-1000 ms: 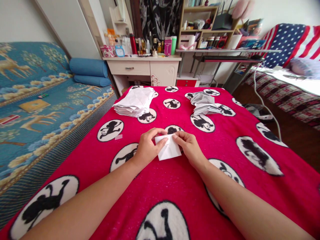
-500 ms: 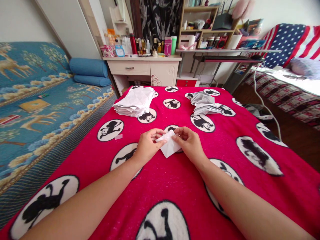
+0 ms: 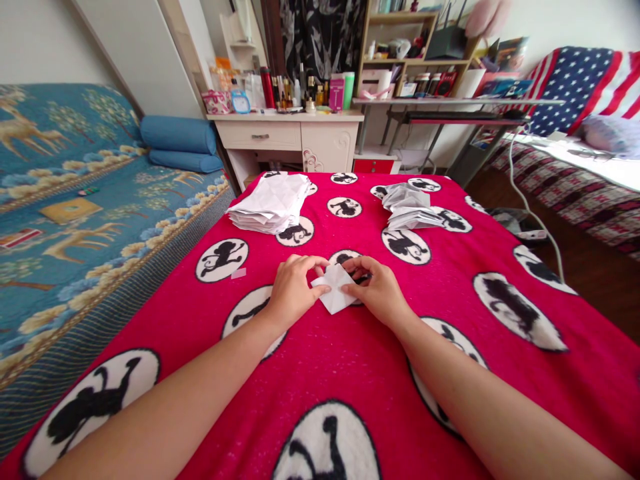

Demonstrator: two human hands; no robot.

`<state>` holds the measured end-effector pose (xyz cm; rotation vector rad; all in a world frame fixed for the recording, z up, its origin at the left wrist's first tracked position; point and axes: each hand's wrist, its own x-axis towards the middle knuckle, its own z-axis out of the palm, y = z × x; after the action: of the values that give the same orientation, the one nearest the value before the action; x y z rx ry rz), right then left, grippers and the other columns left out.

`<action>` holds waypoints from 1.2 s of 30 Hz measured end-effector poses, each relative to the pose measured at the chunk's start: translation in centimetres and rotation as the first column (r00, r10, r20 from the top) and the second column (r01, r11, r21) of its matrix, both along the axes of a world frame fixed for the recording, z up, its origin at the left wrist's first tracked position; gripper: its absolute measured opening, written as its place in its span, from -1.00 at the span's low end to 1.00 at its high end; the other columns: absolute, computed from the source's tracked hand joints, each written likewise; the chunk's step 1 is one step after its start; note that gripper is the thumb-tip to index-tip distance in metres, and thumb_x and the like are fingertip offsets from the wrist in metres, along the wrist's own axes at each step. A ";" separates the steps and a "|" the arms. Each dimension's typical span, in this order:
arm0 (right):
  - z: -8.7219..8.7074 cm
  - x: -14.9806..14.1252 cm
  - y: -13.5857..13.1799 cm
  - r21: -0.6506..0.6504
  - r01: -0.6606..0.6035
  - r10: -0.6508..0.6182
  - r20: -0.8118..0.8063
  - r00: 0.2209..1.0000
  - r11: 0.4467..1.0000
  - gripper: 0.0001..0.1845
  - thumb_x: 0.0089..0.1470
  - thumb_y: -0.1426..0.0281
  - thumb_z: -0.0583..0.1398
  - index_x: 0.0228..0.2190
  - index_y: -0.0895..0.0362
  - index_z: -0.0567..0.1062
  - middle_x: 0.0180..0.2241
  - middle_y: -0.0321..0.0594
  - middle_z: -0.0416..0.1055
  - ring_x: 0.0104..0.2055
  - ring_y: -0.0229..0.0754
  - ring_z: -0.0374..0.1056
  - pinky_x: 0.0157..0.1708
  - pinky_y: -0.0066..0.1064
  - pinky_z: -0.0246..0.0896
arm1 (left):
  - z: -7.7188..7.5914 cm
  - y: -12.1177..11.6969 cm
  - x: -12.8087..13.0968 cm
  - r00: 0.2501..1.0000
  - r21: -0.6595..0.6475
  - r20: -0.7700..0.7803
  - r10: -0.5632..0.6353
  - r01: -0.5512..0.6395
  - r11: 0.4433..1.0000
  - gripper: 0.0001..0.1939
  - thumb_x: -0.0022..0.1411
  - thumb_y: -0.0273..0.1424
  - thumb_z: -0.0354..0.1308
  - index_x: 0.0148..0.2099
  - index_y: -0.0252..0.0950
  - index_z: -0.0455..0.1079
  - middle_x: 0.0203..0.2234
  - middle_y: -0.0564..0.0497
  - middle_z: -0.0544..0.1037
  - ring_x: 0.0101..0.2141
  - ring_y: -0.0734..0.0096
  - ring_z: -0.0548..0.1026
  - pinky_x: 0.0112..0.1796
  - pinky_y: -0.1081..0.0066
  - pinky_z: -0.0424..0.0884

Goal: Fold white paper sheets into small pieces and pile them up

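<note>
A small folded white paper [image 3: 336, 295] lies on the red blanket [image 3: 320, 360] in the middle. My left hand [image 3: 293, 290] pinches its left edge with curled fingers. My right hand [image 3: 377, 288] presses and pinches its right side, fingers bent over the fold. Both hands meet over the paper and rest on the blanket.
A stack of flat white sheets [image 3: 271, 203] sits at the far left of the blanket, and a pile of folded papers [image 3: 409, 208] at the far right. A small paper scrap [image 3: 238, 273] lies left of my hands. A blue sofa [image 3: 75, 220] stands left, a white dresser [image 3: 287, 137] behind.
The paper has become smaller and more folded, turned to a diamond shape. Both hands shifted slightly up and closer together over it.
</note>
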<state>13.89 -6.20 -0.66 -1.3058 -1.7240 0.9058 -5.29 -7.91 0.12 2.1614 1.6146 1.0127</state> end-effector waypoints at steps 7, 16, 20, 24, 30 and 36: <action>0.0 -0.1 -0.2 0.013 -0.030 0.030 -0.003 1.000 0.999 -0.61 -0.17 0.36 0.33 -0.20 0.09 0.54 -0.37 -0.29 0.47 -0.40 -0.27 0.31 -0.45 -0.46 0.17 | -0.2 0.2 -0.1 0.999 0.001 0.017 -0.036 0.036 0.999 -0.49 -0.11 -0.48 0.43 -0.05 -0.18 0.44 -0.25 0.07 0.57 -0.17 0.26 0.41 -0.10 0.27 0.30; 1.4 0.0 -1.0 0.014 -0.117 0.114 0.148 0.982 0.993 -0.80 -0.08 0.39 0.25 -0.31 0.10 0.56 -0.41 -0.29 0.50 -0.42 -0.26 0.33 -0.46 -0.46 0.12 | -0.2 0.3 -0.3 0.989 0.074 -0.006 -0.146 0.147 0.986 -0.90 0.02 -0.48 0.33 -0.35 -0.25 0.51 -0.38 0.03 0.51 -0.27 0.34 0.42 -0.22 0.35 0.29; 2.3 0.2 -1.3 0.017 -0.207 0.204 0.117 0.972 0.978 -0.80 -0.01 0.28 0.25 -0.36 0.14 0.55 -0.43 -0.27 0.49 -0.43 -0.27 0.33 -0.46 -0.47 0.13 | 0.0 0.2 -0.4 0.970 0.069 -0.047 -0.238 0.240 0.968 -0.94 0.07 -0.52 0.27 -0.40 -0.26 0.48 -0.43 0.07 0.52 -0.35 0.42 0.43 -0.26 0.37 0.25; 2.6 0.2 -1.5 0.058 -0.246 0.231 0.189 0.954 0.968 -0.79 -0.01 0.23 0.27 -0.41 0.12 0.55 -0.43 -0.26 0.49 -0.40 -0.25 0.33 -0.41 -0.46 0.15 | 0.4 0.1 -0.5 0.954 0.057 -0.104 -0.280 0.287 0.956 -0.88 0.07 -0.59 0.19 -0.39 -0.27 0.48 -0.44 0.05 0.51 -0.35 0.41 0.44 -0.27 0.37 0.25; 2.3 0.2 -1.4 0.071 -0.302 0.283 0.203 0.937 0.951 -0.66 0.09 0.17 0.20 -0.54 0.13 0.55 -0.47 -0.23 0.48 -0.41 -0.24 0.33 -0.38 -0.44 0.18 | 1.1 0.2 -1.4 0.853 -0.045 -0.088 -0.515 0.513 0.857 -0.72 0.06 -0.66 0.08 -0.30 -0.24 0.52 -0.33 0.00 0.54 -0.24 0.36 0.45 -0.16 0.39 0.33; 1.7 -0.1 -1.2 0.092 -0.290 0.256 0.270 0.928 0.953 -0.75 0.00 0.30 0.26 -0.63 0.12 0.50 -0.51 -0.26 0.46 -0.44 -0.27 0.32 -0.39 -0.46 0.18 | 1.8 0.0 -1.8 0.823 -0.095 -0.094 -0.560 0.553 0.828 -0.71 0.00 -0.66 0.07 -0.31 -0.27 0.53 -0.27 -0.02 0.54 -0.22 0.34 0.46 -0.11 0.37 0.35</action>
<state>13.83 -7.38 1.02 -1.1513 -2.1711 0.7863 -7.04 -7.87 1.94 2.4613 0.9199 0.6468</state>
